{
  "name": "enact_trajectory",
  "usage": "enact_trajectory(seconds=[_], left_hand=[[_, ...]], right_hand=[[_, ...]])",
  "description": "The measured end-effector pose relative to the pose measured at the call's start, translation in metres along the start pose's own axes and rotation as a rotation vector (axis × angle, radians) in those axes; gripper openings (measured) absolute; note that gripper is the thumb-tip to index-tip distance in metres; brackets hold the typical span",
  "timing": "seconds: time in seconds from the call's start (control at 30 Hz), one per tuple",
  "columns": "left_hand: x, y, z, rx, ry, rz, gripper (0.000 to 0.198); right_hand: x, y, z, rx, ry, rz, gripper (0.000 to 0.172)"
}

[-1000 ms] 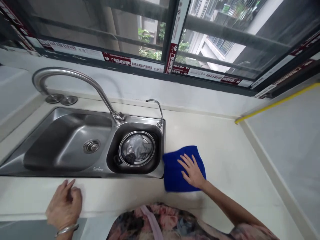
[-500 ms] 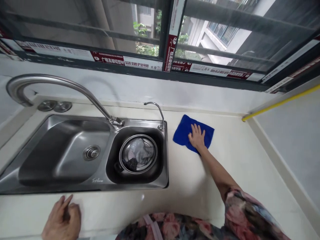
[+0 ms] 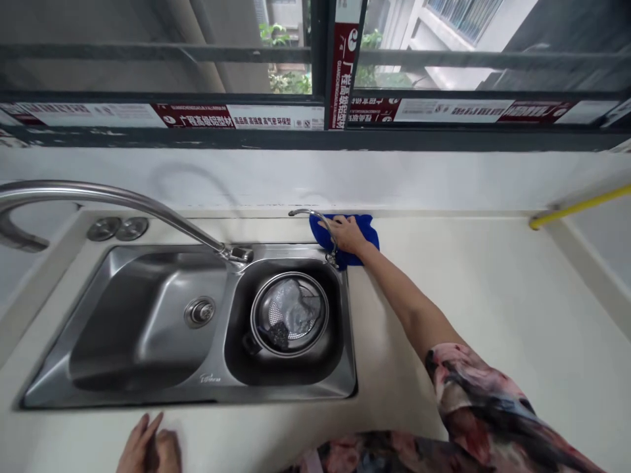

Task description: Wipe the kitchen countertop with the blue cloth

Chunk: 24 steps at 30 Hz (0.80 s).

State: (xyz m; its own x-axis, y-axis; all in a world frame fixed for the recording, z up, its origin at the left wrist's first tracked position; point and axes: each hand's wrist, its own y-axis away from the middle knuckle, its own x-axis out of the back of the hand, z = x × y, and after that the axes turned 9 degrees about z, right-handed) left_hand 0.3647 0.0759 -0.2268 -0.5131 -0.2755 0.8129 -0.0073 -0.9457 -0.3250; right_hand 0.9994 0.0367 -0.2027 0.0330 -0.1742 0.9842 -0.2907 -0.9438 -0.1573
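My right hand (image 3: 346,234) lies on a blue cloth (image 3: 365,231), its fingers spread and pressing the cloth to the countertop behind the right basin. The cloth reaches around the base of the small curved tap (image 3: 329,231), which stands in front of my fingers. My left hand (image 3: 150,447) rests on the front counter below the double sink (image 3: 221,387), with index finger and thumb apart and nothing visible in it. Part of that hand is cut off by the lower frame edge.
In the right basin sits a round strainer pot (image 3: 290,314) with wet-looking material inside. A large faucet (image 3: 113,194) arches over the left basin. Two metal discs (image 3: 118,228) lie at the back left. A yellow pipe (image 3: 582,207) runs along the right wall.
My right hand and the blue cloth have moved left and back, from the counter right of the sink to the small tap. The view has shifted; my left hand still rests on the front counter.
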Motion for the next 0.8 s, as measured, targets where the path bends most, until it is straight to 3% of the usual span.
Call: enact_trajectory(seconds=[0.17,0.37,0.53,0.67,0.8], left_hand=[[0.002,0.0,-0.011,-0.054,-0.01,-0.001,0.048],[0.004,0.0,-0.018,-0.101,-0.031,-0.027,0.057],[0.003,-0.003,-0.015,-0.089,-0.011,-0.015,0.054],[0.004,-0.004,-0.011,-0.07,-0.02,-0.033,0.052],[0.004,-0.001,-0.004,-0.028,-0.028,-0.011,0.052]], right_hand=[[0.003,-0.007,0.01,0.028,-0.04,0.024,0.057],[0.004,0.047,0.067,-0.101,0.024,0.059,0.054],[0.003,0.119,0.136,-0.356,0.09,0.152,0.054],[0.007,0.196,0.203,-0.741,0.195,0.279,0.054],[0.012,0.294,0.27,-1.128,0.292,0.404,0.065]])
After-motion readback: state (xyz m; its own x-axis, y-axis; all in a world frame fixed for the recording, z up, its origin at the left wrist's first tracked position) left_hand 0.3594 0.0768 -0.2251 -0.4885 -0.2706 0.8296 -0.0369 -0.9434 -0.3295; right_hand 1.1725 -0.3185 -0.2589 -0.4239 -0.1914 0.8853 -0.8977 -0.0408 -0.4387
